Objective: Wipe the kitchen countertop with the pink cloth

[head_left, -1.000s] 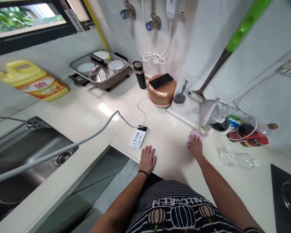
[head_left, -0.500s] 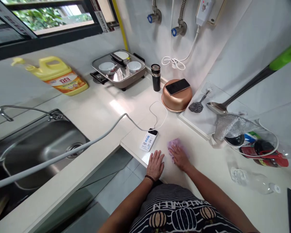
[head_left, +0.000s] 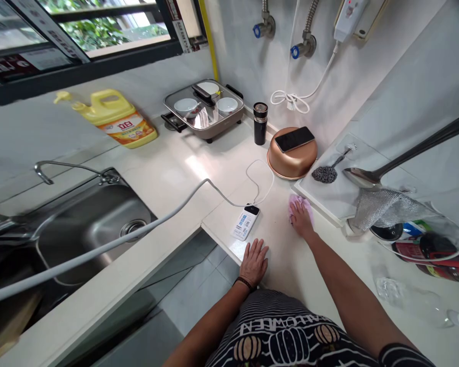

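Observation:
My right hand presses a crumpled pink cloth against the white countertop, close to the raised ledge along the wall. Its fingers lie over the cloth, which shows around them. My left hand lies flat at the counter's front edge, fingers stretched out, holding nothing. Just beyond it is a white power bank with a dark end, and a thin white cable runs from that end. Behind the cloth sits an upturned copper-coloured bowl with a black phone on top.
A grey hose crosses from the left over the steel sink. A yellow detergent jug, an electric pan and a black flask stand at the back. Rightward are a hanging ladle and a clear bottle on its side.
My right hand has slid the pink cloth away from me and to the right, up to the ledge. My left hand stays at the counter edge. The view has shifted slightly left.

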The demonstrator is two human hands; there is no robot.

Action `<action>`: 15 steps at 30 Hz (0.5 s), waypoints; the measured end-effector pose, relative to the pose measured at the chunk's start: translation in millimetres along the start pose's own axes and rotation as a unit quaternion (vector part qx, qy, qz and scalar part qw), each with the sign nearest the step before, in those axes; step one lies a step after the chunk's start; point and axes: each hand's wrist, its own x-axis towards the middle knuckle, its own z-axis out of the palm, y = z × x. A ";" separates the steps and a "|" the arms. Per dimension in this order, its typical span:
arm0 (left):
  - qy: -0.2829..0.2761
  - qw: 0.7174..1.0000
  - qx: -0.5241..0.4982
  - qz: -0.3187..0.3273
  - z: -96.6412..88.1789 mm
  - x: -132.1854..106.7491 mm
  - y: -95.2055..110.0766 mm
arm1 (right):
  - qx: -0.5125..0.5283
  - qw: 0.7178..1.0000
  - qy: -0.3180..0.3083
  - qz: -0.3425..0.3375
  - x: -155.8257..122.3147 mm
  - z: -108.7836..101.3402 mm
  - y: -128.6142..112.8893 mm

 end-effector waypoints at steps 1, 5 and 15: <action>0.002 1.000 0.000 0.000 -0.1 0.2 0.2 | 0.006 1.000 0.004 0.003 -12.3 3.0 4.4; 0.013 1.000 0.003 -0.003 0.5 0.6 1.1 | 0.005 0.998 0.034 0.049 -80.2 12.9 41.5; 0.007 1.000 0.006 -0.006 -0.2 1.2 0.9 | -0.014 0.963 0.150 0.222 -252.3 60.2 106.5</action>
